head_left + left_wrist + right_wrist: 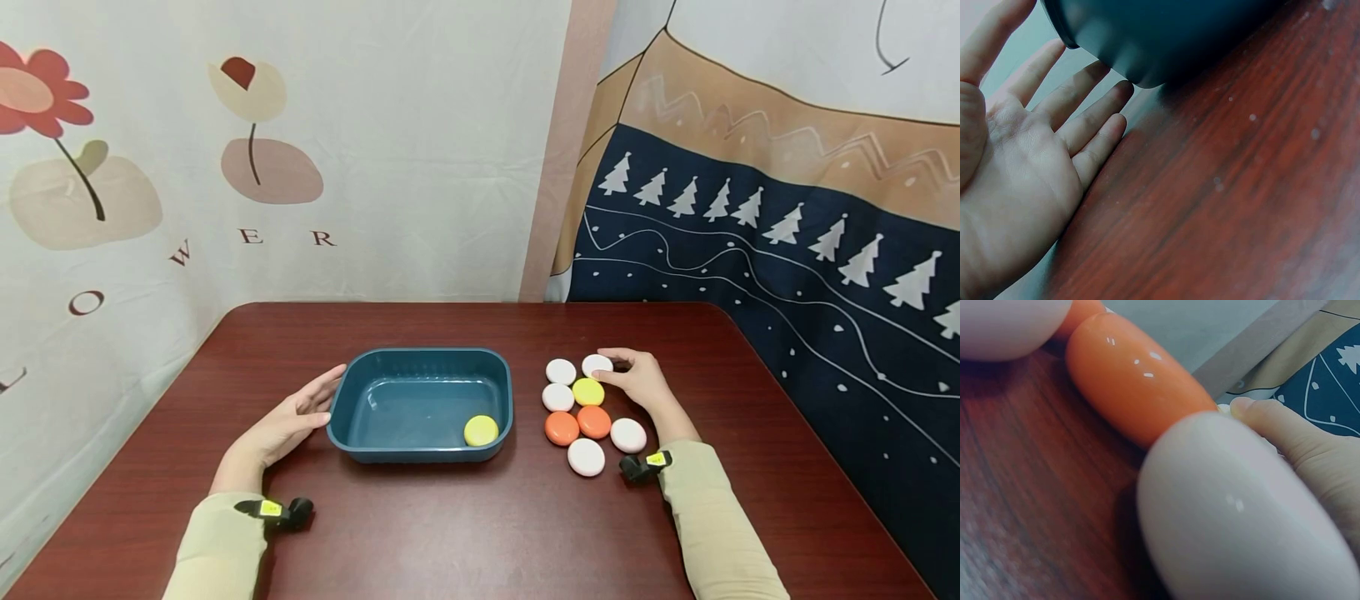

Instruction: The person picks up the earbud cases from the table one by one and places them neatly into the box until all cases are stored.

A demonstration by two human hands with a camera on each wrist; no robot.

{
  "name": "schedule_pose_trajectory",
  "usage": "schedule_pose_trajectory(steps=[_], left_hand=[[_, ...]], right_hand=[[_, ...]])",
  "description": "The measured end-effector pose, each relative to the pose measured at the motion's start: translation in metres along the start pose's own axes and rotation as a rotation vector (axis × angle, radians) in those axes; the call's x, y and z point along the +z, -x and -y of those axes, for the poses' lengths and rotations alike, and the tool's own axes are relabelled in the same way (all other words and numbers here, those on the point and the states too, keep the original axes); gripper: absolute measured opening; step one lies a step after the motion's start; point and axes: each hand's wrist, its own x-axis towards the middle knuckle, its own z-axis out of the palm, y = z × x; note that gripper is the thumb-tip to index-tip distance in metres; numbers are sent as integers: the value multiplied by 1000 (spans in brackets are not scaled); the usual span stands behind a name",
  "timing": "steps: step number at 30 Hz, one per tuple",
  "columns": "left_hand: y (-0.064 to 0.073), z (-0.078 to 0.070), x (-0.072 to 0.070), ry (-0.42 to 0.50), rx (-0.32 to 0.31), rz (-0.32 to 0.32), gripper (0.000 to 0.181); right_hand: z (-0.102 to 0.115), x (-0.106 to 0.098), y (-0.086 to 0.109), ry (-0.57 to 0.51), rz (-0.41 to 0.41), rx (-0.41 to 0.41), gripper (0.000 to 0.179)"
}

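In my head view, a white disc (594, 365) was right of centre, at the top right of a cluster; I couldn't tell whether it touched the tabletop (450, 533). My right hand (643, 382) had its grip pinching that disc between thumb and fingers. Just below sat a yellow disc (588, 392), then two orange discs (562, 428), with other white discs (586, 457) around them. Near mid-frame stood a blue tray (420, 457), another yellow disc (481, 431) in its lower right corner. My left hand (279, 429), grip spread, touched the tray's left side. Printed curtains (435, 150) hung behind.
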Motion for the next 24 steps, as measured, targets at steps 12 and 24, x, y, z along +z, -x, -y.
schedule_pose_trajectory(steps=[12, 24], left_hand=[[-1, 1, 0, 0, 8, 3, 69], [-1, 0, 0, -7, -4, -9, 68]], right_hand=[[2, -1, 1, -9, -43, 11, 52], [14, 0, 2, -5, -58, -6, 53]])
